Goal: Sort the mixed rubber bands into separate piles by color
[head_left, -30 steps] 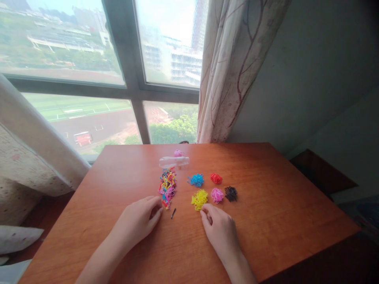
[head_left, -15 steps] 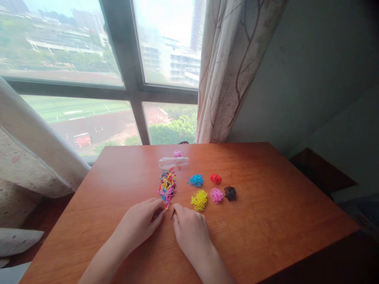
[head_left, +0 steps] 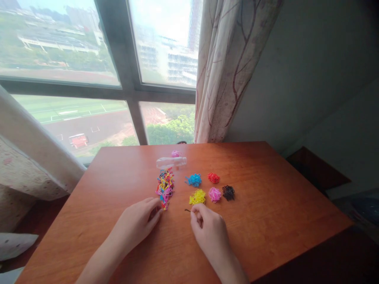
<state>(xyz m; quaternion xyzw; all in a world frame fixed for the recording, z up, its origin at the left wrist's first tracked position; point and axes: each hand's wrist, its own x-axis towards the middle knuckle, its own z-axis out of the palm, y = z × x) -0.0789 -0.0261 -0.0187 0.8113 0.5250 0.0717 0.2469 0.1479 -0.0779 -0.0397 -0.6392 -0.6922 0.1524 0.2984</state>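
Note:
My right hand (head_left: 209, 228) pinches a black rubber band (head_left: 187, 210) between thumb and forefinger, just in front of the pile of yellow bands (head_left: 197, 197). At the near end of a mixed-colour heap of bands (head_left: 165, 185) rests my left hand (head_left: 142, 217), its fingertips and thumb drawn together; what they hold, if anything, is hidden. Sorted piles lie to the right of the heap: blue bands (head_left: 194, 180), red bands (head_left: 213, 178), pink bands (head_left: 214, 195) and black bands (head_left: 228, 192).
Behind the mixed heap lies a clear plastic bag or tube (head_left: 171, 162), with a pink item (head_left: 176, 154) beyond it. Everything sits on a brown wooden table (head_left: 266, 177). A window and curtains (head_left: 219, 79) stand past its far edge.
My right hand has moved right, away from the mixed heap toward the yellow pile, carrying the black band. My left hand stays by the heap. The view has shifted slightly.

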